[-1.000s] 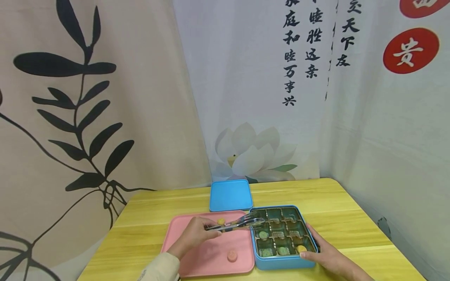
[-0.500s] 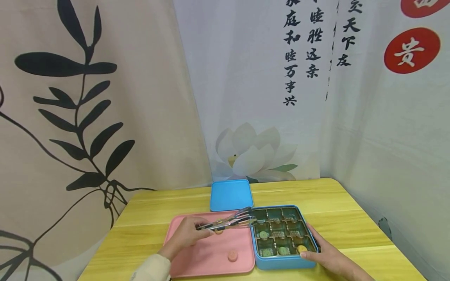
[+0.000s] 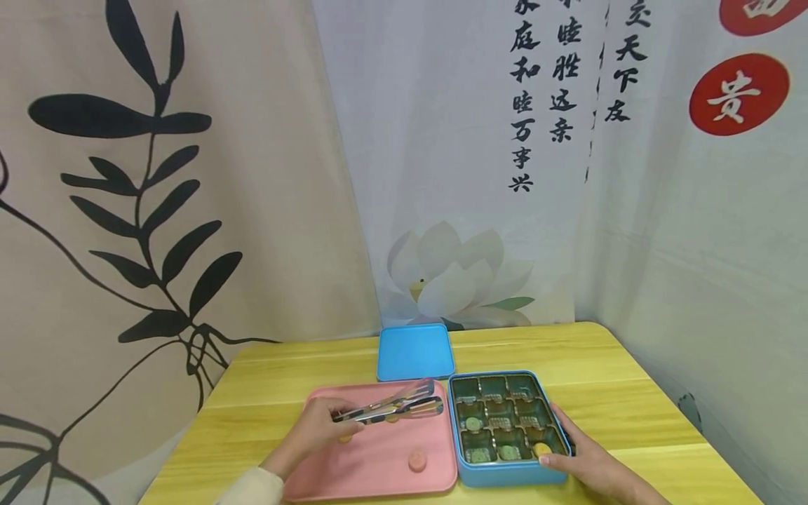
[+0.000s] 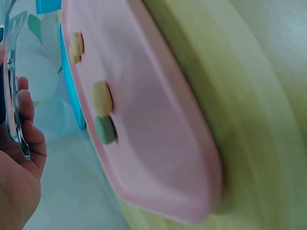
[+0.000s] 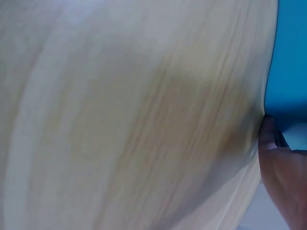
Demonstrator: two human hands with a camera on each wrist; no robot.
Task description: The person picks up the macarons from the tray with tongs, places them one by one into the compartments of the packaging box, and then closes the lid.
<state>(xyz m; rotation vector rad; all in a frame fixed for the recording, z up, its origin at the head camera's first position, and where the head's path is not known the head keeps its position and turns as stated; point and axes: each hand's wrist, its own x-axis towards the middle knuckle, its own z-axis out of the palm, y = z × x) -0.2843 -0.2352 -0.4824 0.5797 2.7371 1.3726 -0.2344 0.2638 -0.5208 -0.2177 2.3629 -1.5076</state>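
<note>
My left hand (image 3: 318, 429) grips metal tongs (image 3: 407, 406) by the handle end, above the pink tray (image 3: 372, 475). The tongs point right, their tips apart with nothing between them. A pink round cookie (image 3: 417, 461) lies near the tray's front. In the left wrist view, a yellow cookie (image 4: 102, 98) touches a green cookie (image 4: 105, 130), with more yellow (image 4: 76, 48) farther along. My right hand (image 3: 590, 456) holds the right side of the blue box (image 3: 505, 475), thumb at its front corner. Inside its divided insert are several green cookies (image 3: 473, 423) and a yellow one (image 3: 541, 449).
A flat blue lid (image 3: 415, 352) lies behind the tray on the wooden table (image 3: 284, 372). The tray and box stand side by side, nearly touching. A printed cloth (image 3: 442, 175) hangs behind the table.
My left hand has moved left with the tongs, from over the box's left edge to over the tray. My right hand stays on the box.
</note>
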